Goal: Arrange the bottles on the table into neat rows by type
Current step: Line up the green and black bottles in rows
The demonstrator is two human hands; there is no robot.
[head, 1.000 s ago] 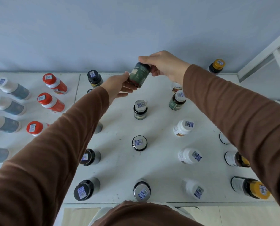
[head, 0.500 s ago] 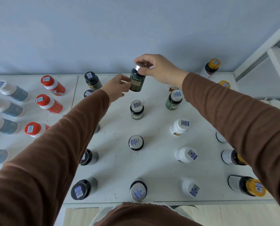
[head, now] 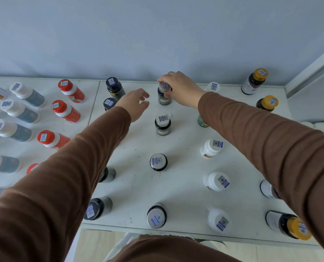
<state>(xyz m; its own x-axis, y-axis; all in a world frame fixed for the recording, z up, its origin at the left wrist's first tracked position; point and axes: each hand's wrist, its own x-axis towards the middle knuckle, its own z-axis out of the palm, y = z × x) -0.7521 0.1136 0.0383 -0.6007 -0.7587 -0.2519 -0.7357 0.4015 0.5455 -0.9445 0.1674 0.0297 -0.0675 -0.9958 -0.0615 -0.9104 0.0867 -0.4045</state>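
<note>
My right hand grips the silver cap of a dark green bottle, which stands upright on the white table at the far end of a middle column. Behind it toward me stand a second green bottle, a black-rimmed one and another. My left hand hovers open just left of the held bottle, fingers spread, touching nothing. Black-capped bottles form a column on the left, partly hidden by my left arm. White bottles form a column on the right.
On the left table section stand red-capped orange bottles and white-capped grey bottles. Yellow-capped dark bottles line the right edge. A pale wall rises just behind the table. The near table edge runs below the front row.
The green bottle, held tilted in the air with both hands, has been turned upright and lowered onto the table. My left hand has let go and drawn back to the left.
</note>
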